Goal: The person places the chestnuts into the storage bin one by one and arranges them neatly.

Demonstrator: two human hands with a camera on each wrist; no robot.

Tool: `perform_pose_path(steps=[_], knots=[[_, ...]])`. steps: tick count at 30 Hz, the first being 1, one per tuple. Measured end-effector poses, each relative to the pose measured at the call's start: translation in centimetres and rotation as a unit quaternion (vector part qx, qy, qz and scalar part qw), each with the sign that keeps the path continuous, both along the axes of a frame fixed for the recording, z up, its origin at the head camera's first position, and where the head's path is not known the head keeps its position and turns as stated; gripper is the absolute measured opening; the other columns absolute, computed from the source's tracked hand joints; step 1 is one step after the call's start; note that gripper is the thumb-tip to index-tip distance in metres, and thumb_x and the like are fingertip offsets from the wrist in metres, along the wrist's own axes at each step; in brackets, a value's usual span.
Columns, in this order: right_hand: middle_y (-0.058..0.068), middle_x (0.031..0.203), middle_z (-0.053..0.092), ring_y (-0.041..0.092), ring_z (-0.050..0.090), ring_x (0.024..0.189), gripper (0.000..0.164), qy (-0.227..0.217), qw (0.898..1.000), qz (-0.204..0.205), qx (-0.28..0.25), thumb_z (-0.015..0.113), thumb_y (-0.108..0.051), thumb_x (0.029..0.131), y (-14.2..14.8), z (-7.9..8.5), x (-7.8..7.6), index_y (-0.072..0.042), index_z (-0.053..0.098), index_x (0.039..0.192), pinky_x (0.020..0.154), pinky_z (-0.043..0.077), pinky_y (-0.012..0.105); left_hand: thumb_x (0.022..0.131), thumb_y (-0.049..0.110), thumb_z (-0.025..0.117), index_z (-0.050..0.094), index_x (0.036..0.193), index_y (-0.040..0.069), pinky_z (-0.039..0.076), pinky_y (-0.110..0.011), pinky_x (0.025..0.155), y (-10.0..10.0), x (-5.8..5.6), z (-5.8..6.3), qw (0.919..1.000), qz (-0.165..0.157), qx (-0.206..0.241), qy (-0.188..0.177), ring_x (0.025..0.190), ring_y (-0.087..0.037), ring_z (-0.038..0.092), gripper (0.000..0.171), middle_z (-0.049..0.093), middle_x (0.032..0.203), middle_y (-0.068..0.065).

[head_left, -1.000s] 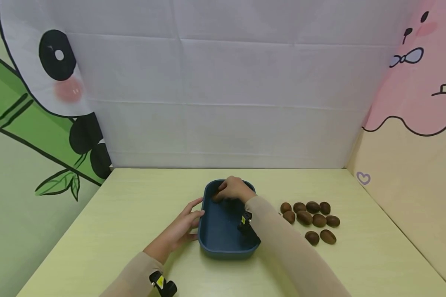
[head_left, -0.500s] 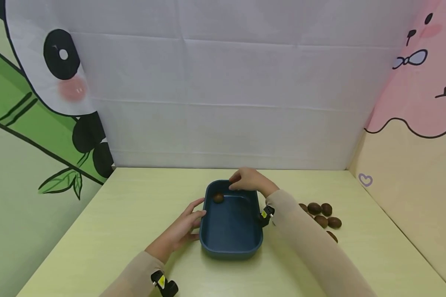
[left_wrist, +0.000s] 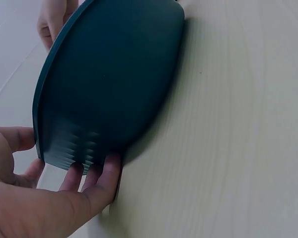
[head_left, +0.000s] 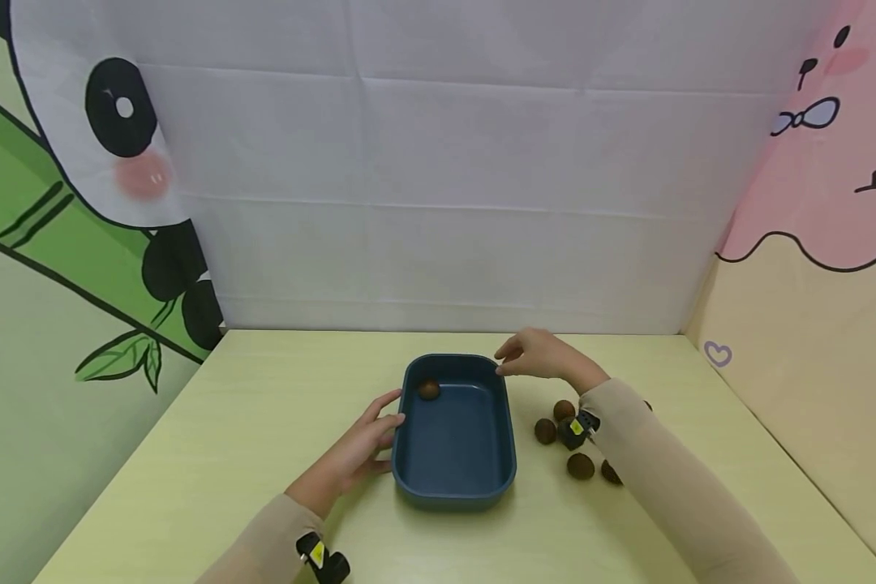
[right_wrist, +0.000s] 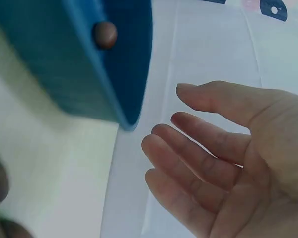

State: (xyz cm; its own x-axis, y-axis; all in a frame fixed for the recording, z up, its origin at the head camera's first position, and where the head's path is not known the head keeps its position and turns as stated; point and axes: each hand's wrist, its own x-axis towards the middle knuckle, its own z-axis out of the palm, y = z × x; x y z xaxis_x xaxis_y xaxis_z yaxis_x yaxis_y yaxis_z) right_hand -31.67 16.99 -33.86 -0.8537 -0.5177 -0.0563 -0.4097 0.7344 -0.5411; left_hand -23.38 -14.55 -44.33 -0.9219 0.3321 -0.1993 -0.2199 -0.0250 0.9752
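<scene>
Taking the blue box as the middle of the clock, with twelve on its far side, I see a painted panda (head_left: pixel 120 134) on the wall between ten and eleven, with green leaves (head_left: pixel 120 361) drawn below it. Between seven and eight, the person's left sleeve (head_left: pixel 255 545) wears a small black camera (head_left: pixel 324 560). At nine, the left hand (head_left: pixel 349 460) has its fingers loosely extended and spread, the tips resting on the outer wall and rim of the box. The blue box (head_left: pixel 454 450) itself stands upright on the pale yellow table (head_left: pixel 299 389), and in its eleven o'clock corner sits one brown nut (head_left: pixel 429 390). A creased white cloth (head_left: pixel 438 162) hangs behind, at twelve. Between one and two, the right hand (head_left: pixel 543 357) holds nothing, fingers softly bent and thumb well apart from them; the right wrist view shows a gap between it and the box. Around three o'clock, loose nuts (head_left: pixel 580 465) lie on the table, some partly hidden by the right sleeve (head_left: pixel 679 478) and its own wrist camera (head_left: pixel 578 430), so I cannot tell their number. Farthest right, toward two, are a little purple heart (head_left: pixel 717 352) and a pink figure (head_left: pixel 803 186) on the wall.
</scene>
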Motion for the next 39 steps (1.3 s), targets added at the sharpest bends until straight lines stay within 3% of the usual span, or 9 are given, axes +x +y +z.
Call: perform_pose_path(steps=[12,24,33,39], knots=[[0.000,0.104,0.071,0.020,0.065,0.099,0.030,-0.032,0.999,-0.038,0.003,0.072,-0.023,0.093,4.7,-3.7,2.0,-0.004,0.072,0.117,0.092,0.049,0.048,0.105,0.031,0.050,0.018,0.159,0.024,0.046,-0.057,0.096,-0.1,-0.1,-0.1,1.0000,-0.005,0.000,0.000,0.127,-0.036,0.055,0.063,0.052,0.143,-0.024],[-0.002,0.098,0.072,0.016,0.065,0.089,0.026,-0.014,0.999,-0.049,-0.001,0.075,-0.023,0.091,6.4,-7.2,4.2,-0.007,0.074,0.111,0.086,0.051,0.045,0.106,0.030,0.050,0.018,0.159,0.024,0.046,-0.057,0.096,-0.1,0.2,0.2,1.0000,0.000,-0.002,-0.003,0.129,-0.038,0.053,0.063,0.050,0.144,-0.025],[-0.009,0.097,0.068,0.015,0.062,0.092,0.039,0.011,0.999,-0.040,0.034,0.083,-0.032,0.083,6.5,-8.2,4.8,-0.015,0.073,0.116,0.086,0.048,0.044,0.106,0.032,0.050,0.015,0.160,0.024,0.046,-0.056,0.097,-0.3,0.1,0.1,0.9999,-0.010,0.007,-0.004,0.128,-0.036,0.054,0.064,0.053,0.142,-0.024],[-0.009,0.096,0.069,0.016,0.062,0.092,0.037,0.029,0.998,-0.040,0.047,0.084,-0.030,0.082,6.4,-8.4,4.8,-0.016,0.073,0.115,0.085,0.048,0.044,0.106,0.032,0.050,0.015,0.160,0.024,0.046,-0.055,0.097,-0.3,0.2,0.2,0.9999,-0.012,0.007,-0.004,0.128,-0.036,0.054,0.065,0.053,0.141,-0.024]])
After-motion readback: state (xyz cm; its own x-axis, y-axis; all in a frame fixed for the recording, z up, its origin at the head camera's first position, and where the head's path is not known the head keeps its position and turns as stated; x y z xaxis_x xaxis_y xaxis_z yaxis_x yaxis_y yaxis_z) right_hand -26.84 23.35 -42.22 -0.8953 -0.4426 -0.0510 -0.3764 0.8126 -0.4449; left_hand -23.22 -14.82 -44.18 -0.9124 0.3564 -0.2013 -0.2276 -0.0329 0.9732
